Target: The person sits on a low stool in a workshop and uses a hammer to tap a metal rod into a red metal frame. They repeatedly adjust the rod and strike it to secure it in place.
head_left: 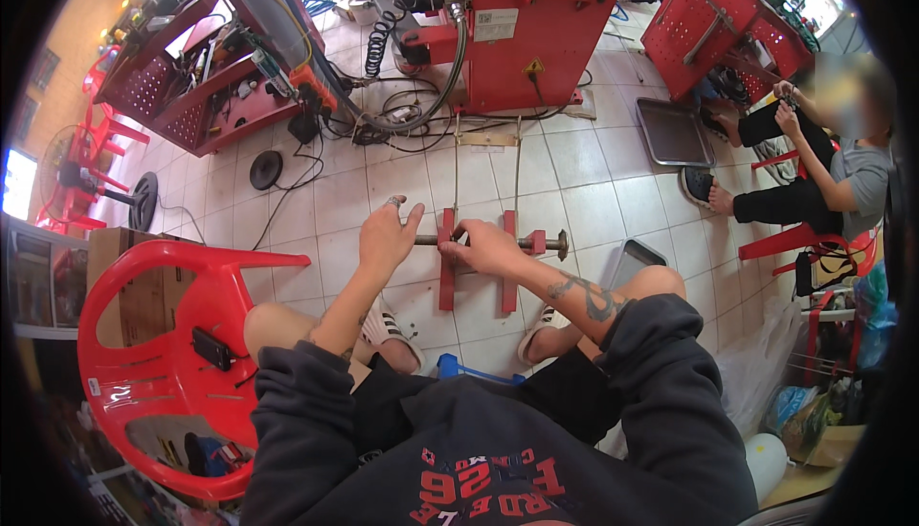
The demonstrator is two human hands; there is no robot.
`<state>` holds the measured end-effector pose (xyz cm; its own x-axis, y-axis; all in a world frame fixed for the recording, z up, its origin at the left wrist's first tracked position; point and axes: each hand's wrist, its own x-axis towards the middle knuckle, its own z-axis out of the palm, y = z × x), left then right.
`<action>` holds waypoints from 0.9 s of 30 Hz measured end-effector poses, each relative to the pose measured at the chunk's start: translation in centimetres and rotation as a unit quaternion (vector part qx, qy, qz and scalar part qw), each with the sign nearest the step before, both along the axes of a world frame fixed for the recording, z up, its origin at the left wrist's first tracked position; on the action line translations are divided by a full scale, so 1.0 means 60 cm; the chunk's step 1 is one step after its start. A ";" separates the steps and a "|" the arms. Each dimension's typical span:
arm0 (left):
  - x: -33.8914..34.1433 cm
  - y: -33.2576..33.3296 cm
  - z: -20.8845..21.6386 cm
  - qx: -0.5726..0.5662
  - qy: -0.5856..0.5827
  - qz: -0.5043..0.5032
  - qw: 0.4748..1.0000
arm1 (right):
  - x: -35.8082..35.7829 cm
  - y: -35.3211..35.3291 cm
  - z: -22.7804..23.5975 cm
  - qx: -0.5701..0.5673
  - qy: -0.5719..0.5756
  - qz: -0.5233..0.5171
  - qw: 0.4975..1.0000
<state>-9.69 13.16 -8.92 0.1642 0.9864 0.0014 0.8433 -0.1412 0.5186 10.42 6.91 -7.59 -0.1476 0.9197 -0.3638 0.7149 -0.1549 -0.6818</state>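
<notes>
A dark metal rod (428, 240) lies crosswise over a red metal stand with a left bar (447, 282) and a right bar (509, 282). My right hand (486, 246) reaches over the rod beside the left bar, its fingers curled and pinching there; the hand hides part of the rod. Near the rod's left end, my left hand (386, 236) has its thumb and fingers apart, with a ring on one finger. At the rod's right end are a red block (538, 242) and a round metal end piece (563, 245). Two thin rods (518, 177) run from the stand toward a far crosspiece (486, 140).
A red machine (522, 38) with hoses stands ahead. A red chair (144, 373) holding a black case (212, 349) is at left. Metal trays (675, 134) lie on the tiles at right, near a seated person (842, 177). A cable (297, 181) crosses the floor.
</notes>
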 end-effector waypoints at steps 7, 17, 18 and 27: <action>-0.011 -0.024 0.023 -0.090 -0.134 0.144 0.976 | 0.001 0.001 0.004 -0.022 0.008 -0.003 1.000; -0.017 -0.053 -0.016 -0.051 -0.078 0.009 0.996 | 0.001 0.022 -0.063 -0.065 0.075 0.020 0.995; -0.013 -0.052 -0.012 -0.085 -0.051 -0.001 0.995 | 0.002 0.024 -0.070 -0.072 0.085 0.020 0.994; -0.031 0.012 -0.025 -0.285 0.065 0.013 0.956 | 0.006 0.026 -0.044 -0.059 0.063 0.024 0.996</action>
<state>-11.57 13.86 -10.40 0.1014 0.8247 -0.5564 0.9052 0.1556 0.3956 10.78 8.50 -10.23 -0.2423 0.8625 -0.4442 0.6336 -0.2061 -0.7457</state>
